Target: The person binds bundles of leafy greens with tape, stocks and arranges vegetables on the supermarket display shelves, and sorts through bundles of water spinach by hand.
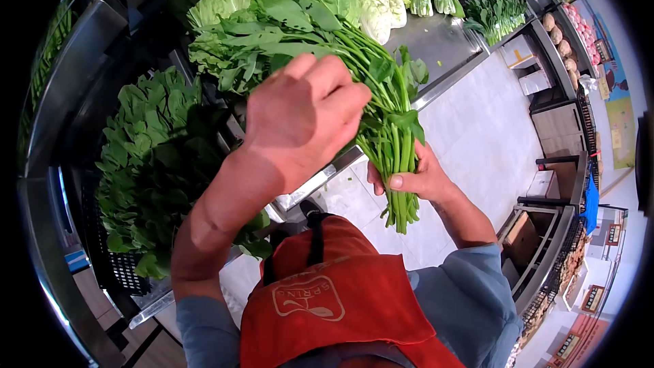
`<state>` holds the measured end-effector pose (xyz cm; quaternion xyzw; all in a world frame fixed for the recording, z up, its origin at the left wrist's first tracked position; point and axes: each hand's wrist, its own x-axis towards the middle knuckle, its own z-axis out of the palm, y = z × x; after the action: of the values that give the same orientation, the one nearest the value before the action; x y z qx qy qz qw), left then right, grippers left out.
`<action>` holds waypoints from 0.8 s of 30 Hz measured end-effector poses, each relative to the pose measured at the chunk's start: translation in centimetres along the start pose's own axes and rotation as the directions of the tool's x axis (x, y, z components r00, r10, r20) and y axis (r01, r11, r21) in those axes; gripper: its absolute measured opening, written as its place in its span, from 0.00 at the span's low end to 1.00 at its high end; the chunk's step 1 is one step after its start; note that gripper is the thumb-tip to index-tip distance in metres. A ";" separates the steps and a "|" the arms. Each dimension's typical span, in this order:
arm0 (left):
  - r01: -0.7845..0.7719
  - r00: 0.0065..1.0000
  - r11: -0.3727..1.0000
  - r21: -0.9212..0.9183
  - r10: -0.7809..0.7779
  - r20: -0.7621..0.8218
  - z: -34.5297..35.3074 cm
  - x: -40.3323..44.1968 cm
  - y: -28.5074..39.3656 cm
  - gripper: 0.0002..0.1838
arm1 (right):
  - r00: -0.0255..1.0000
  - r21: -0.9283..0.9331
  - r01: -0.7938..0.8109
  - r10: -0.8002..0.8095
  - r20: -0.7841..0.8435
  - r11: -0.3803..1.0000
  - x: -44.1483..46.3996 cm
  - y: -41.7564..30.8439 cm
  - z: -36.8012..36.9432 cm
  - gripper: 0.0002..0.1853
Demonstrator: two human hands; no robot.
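Note:
My right hand (pixel 426 178) is wrapped round the lower stems of a bunch of water spinach (pixel 398 157), with the thumb across the front. The cut stem ends point down toward me, and the long leafy tops spread up and left over the counter. In front of the bunch, nearer the camera, is my left hand (pixel 306 112), its fingers curled in. Whatever those fingers pinch, if anything, is hidden behind the hand.
Lettuces (pixel 375 0) and other greens lie on the metal counter (pixel 443 44). A black crate of dark leafy greens (pixel 146 157) stands at left. More greens (pixel 497 17) sit at the far right end. Produce shelves (pixel 562 123) line the right side, beyond the tiled floor (pixel 470 116).

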<state>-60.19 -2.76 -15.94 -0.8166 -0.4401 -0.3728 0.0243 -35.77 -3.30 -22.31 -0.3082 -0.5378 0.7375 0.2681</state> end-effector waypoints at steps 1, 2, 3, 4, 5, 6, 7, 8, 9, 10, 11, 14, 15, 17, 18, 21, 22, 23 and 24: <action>-0.015 1.000 1.000 -0.010 0.015 -0.003 0.4 -0.1 0.0 0.10 | 0.998 0.050 0.010 -0.013 0.058 0.999 -0.3 0.2 -0.7 0.28; -0.031 0.999 0.999 -0.020 0.031 -0.006 0.8 -0.1 0.0 0.10 | 0.999 0.045 0.005 -0.007 0.050 0.999 -0.4 0.3 -0.9 0.28; -0.061 0.997 0.998 -0.022 0.060 -0.040 1.1 -0.1 0.1 0.11 | 0.999 0.042 -0.002 0.000 0.041 0.999 -0.7 0.4 -1.0 0.28; -0.077 0.994 0.997 -0.033 0.074 -0.076 1.6 -0.2 0.1 0.11 | 0.999 0.039 -0.010 0.009 0.031 0.999 -0.9 0.5 -1.0 0.29; -0.092 0.990 0.995 -0.043 0.086 -0.112 2.0 -0.2 0.1 0.11 | 1.000 0.036 -0.009 0.008 0.030 0.999 -1.1 0.8 -1.3 0.29; -0.106 0.984 0.993 -0.052 0.098 -0.147 2.2 -0.1 0.1 0.11 | 1.000 0.022 -0.019 0.018 0.023 1.000 -1.2 0.8 -1.4 0.29; -0.087 0.984 0.993 -0.077 0.074 -0.163 2.1 0.0 0.4 0.10 | 1.000 0.010 -0.027 0.027 0.015 1.000 -1.3 0.9 -1.5 0.29; -0.091 0.980 0.993 -0.074 0.076 -0.181 2.2 0.2 0.5 0.10 | 0.999 -0.003 -0.037 0.037 0.008 0.999 -1.4 1.0 -1.5 0.30; -0.092 0.977 0.993 -0.070 0.077 -0.199 2.2 0.3 0.5 0.11 | 1.000 -0.017 -0.030 0.030 -0.003 0.999 -1.5 1.2 -1.4 0.29; -0.091 0.973 0.994 -0.063 0.075 -0.217 2.3 0.4 0.6 0.11 | 1.000 -0.015 -0.030 0.030 -0.008 0.999 -1.6 1.5 -1.4 0.29; -0.121 0.962 0.992 -0.043 0.107 -0.250 2.6 0.6 0.4 0.11 | 0.999 -0.014 -0.031 0.031 -0.008 0.999 -1.6 1.8 -1.4 0.29; -0.114 0.949 0.993 0.031 0.119 -0.292 3.5 0.8 0.3 0.11 | 0.998 0.029 -0.017 0.018 -0.054 0.999 -1.2 1.9 -0.3 0.27; -0.098 0.936 0.995 0.011 0.096 -0.339 4.2 0.9 -0.1 0.10 | 0.995 0.052 -0.018 0.023 -0.102 0.998 -1.1 1.8 0.1 0.27; -0.048 0.927 0.999 -0.026 0.034 -0.374 4.6 1.2 -0.2 0.10 | 0.982 0.084 -0.007 0.022 -0.188 0.996 -0.7 1.1 0.9 0.28; -0.023 0.922 0.999 -0.047 0.003 -0.388 4.7 1.2 -0.2 0.10 | 0.980 0.092 -0.008 0.026 -0.196 0.996 -0.6 1.0 0.9 0.28; 0.042 0.920 0.998 -0.054 -0.060 -0.386 5.2 1.1 -0.4 0.08 | 0.975 0.112 -0.006 0.031 -0.221 0.994 -0.7 0.8 0.5 0.28; 0.053 0.910 0.998 -0.044 -0.066 -0.410 5.3 1.2 -0.5 0.09 | 0.978 0.114 -0.020 0.043 -0.204 0.993 -0.7 0.6 0.4 0.28; 0.064 0.906 0.998 -0.030 -0.071 -0.417 5.5 1.3 -0.7 0.08 | 0.981 0.115 -0.034 0.055 -0.188 0.993 -0.7 0.3 0.2 0.27; 0.105 0.914 0.993 -0.052 -0.117 -0.389 5.6 1.2 -0.8 0.07 | 0.983 0.116 -0.048 0.067 -0.171 0.992 -0.7 0.1 0.0 0.27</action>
<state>-57.09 0.60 -19.44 -0.6995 -0.4664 -0.5357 0.0784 -35.36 -3.84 -22.25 -0.3715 -0.4610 0.7440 0.3096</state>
